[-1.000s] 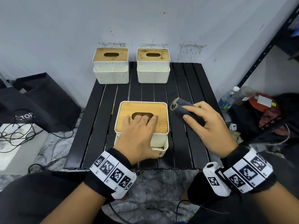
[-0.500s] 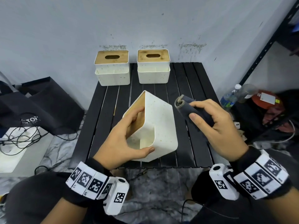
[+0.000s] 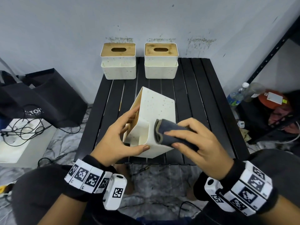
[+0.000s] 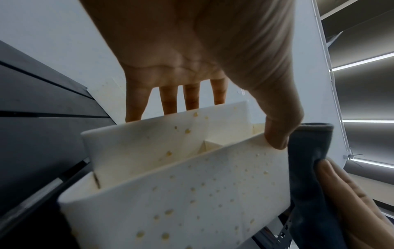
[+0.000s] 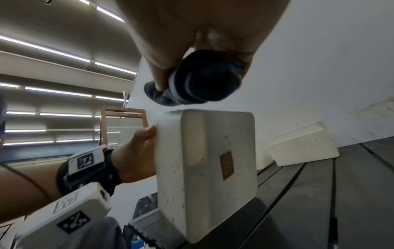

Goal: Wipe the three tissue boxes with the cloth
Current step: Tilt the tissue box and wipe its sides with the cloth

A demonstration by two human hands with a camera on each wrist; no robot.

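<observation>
Near tissue box [image 3: 155, 114], now tipped off the tabletop [image 3: 203, 88]: my left fingers [image 3: 129, 114] grip it, right fingers [image 3: 180, 132] pinch cloth [image 3: 168, 132] against its side, wiping begun.

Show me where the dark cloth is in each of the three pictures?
Head view: the cloth is right of centre, gripped by the right hand against the tipped tissue box.
Left wrist view: the cloth hangs at the right edge, beside the box.
Right wrist view: the cloth is bunched at top centre, just above the box.
Shared landmark: the tipped tissue box, held by the left hand.
</observation>
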